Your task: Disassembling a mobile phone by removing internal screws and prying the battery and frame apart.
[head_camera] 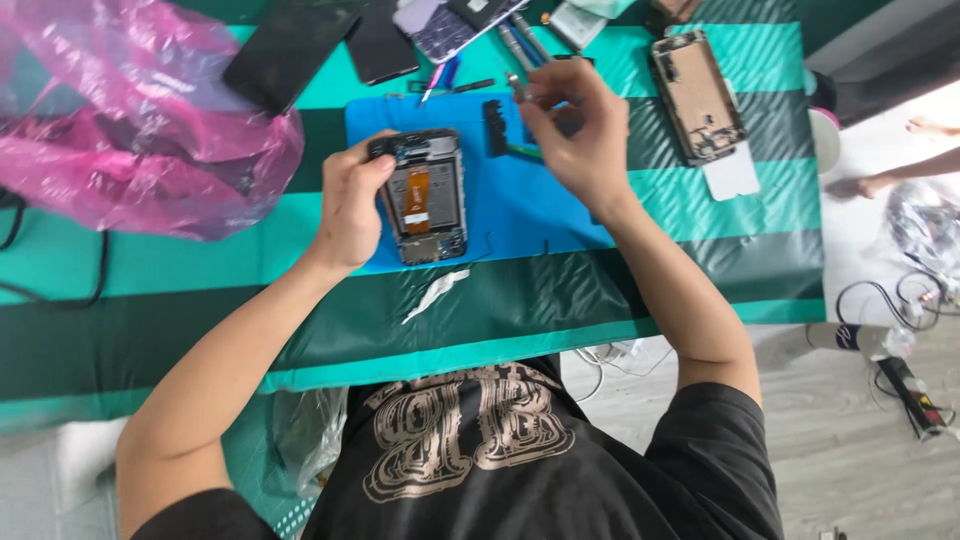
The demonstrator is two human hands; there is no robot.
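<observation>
Black opened phone (425, 197) with orange ribbon, gripped by left hand (352, 205), right hand (580, 130) pinching perhaps a tool

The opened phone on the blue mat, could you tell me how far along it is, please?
Done: the phone has its back off, orange flex cable exposed. In hand: the left hand steadies it; the right hand pinches a small metal part. Left: a black piece lies loose on the mat.

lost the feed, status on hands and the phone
Left hand grips opened phone on blue mat. Right hand pinches small part above mat. Nothing between them.
</observation>
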